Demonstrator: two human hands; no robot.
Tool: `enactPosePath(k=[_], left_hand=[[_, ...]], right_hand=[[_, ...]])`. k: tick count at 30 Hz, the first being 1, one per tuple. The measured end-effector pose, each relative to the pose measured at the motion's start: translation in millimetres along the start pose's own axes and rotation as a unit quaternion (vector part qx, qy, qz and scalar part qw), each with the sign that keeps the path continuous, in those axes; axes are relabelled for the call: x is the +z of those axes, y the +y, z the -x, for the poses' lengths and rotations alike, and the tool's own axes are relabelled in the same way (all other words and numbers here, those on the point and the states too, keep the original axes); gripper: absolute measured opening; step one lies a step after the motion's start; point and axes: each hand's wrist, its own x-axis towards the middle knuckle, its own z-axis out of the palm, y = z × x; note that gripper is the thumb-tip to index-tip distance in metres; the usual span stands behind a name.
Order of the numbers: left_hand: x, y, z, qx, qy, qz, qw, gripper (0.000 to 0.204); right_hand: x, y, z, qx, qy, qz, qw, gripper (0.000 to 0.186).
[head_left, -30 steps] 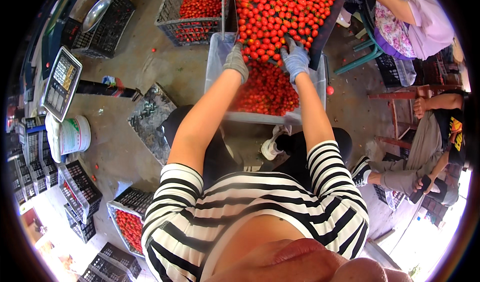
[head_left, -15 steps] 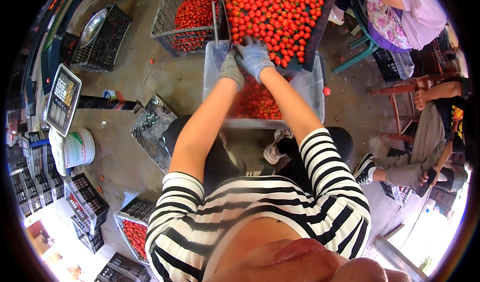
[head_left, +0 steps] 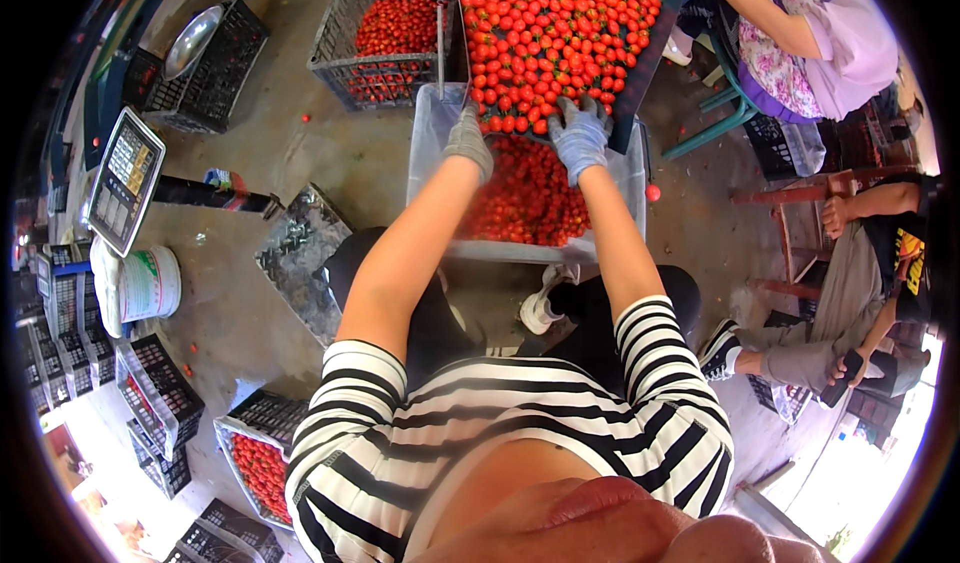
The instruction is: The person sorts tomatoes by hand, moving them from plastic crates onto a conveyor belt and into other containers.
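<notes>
- Left hand (head_left: pixel 468 135): gloved, positioned at the lower left corner of the dark sloping tray (head_left: pixel 640 93). Its fingers are partly hidden by the wrist; I cannot tell whether they grip the edge or only rest there.
- Right hand (head_left: pixel 580 141): gloved, palm down, fingers spread at the lower lip of the tray, against the lowest tomatoes. No tomato is seen clasped in it.
- Change: half a second ago my right hand lay against my left at the tray corner. It is now set apart toward the right, while the left holds its place.
- Change: tomatoes on the tray (head_left: pixel 550 43) now cover the stretch of lip between my hands; dark gaps show among them.
- Meaning, as I judge it: the hands now flank the lip, so the flow can be guided from both sides.
- Location of product: red tomatoes on the tray above, and more tomatoes in the lined crate (head_left: pixel 525 198) directly below the lip.
</notes>
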Motion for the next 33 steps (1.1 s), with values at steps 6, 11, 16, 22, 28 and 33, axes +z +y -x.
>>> enactPosePath(k=[6, 11, 16, 22, 28, 33], left_hand=[[1.6, -0.8, -8.1, -0.001, 0.015, 0.005, 1.000, 0.040], [2.2, 0.3, -7.3, 0.015, -0.015, 0.023, 1.000, 0.033], [-1.9, -2.9, -6.8, 0.043, 0.022, 0.017, 0.999, 0.034], [0.5, -2.0, -8.8, 0.021, 0.014, -0.013, 1.000, 0.042], [0.5, -5.6, -7.7, 0.009, 0.047, -0.015, 0.999, 0.036], [-13.7, -5.4, -29.4, 0.026, 0.014, -0.013, 0.999, 0.036]], right_hand=[[11.2, -76.2, -20.2, -0.162, 0.015, -0.019, 0.987, 0.044], [15.4, -91.5, -6.7, -0.164, -0.042, -0.011, 0.985, 0.039], [4.8, -58.3, 10.6, -0.168, -0.061, -0.008, 0.984, 0.041], [17.6, 26.6, -1.4, 0.061, 0.149, -0.107, 0.981, 0.040], [16.2, 29.6, 23.6, 0.061, 0.102, -0.197, 0.973, 0.041], [10.9, 3.7, 8.3, 0.014, 0.090, -0.064, 0.994, 0.038]])
